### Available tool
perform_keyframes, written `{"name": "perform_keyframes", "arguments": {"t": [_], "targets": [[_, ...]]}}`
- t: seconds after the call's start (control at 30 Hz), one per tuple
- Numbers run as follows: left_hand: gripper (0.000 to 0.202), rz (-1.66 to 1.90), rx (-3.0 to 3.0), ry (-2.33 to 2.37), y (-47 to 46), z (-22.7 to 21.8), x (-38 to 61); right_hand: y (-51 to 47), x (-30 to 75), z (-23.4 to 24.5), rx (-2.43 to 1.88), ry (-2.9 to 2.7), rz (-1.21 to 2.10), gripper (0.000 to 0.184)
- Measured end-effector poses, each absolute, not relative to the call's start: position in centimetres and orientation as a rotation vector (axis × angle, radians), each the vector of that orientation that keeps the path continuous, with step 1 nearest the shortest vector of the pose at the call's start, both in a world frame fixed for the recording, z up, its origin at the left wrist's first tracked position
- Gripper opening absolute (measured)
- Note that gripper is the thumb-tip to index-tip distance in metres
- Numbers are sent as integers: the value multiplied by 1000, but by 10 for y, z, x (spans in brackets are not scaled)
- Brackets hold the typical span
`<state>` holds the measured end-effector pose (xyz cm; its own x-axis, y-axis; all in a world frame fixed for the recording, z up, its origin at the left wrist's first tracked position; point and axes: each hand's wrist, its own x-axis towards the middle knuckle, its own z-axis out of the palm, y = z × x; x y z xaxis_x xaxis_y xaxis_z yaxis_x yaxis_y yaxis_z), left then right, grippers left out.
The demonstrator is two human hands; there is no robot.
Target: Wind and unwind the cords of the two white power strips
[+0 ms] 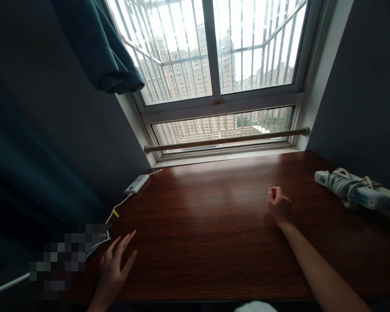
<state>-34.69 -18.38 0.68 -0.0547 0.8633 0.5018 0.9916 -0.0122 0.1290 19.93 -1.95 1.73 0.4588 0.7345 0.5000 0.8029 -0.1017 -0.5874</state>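
Observation:
My left hand point(114, 262) is over the near left part of the dark reddish-brown wooden desk point(208, 225), fingers stretched and spread, with nothing in it. Close to its fingertips runs a white cable point(99, 245). Farther right, my right hand point(279, 203) is curled into a fist just above or on the desk surface. Whatever its fingers enclose, if anything, is hidden from this view.
A white box-shaped device point(137, 184) with a cable sits at the desk's left edge. On the right lie power strips point(347, 188) with cords wound round them. A wooden rail point(227, 141) crosses the window; a teal curtain point(100, 52) hangs left. Part of the lower left is pixelated.

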Motion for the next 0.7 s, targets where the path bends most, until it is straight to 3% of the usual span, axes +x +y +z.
{"name": "perform_keyframes", "arguments": {"t": [0.7], "targets": [[52,-661,-1953,-2052,-183,3,-353,-20,198,16,-1820,-1314,-105,19]]}}
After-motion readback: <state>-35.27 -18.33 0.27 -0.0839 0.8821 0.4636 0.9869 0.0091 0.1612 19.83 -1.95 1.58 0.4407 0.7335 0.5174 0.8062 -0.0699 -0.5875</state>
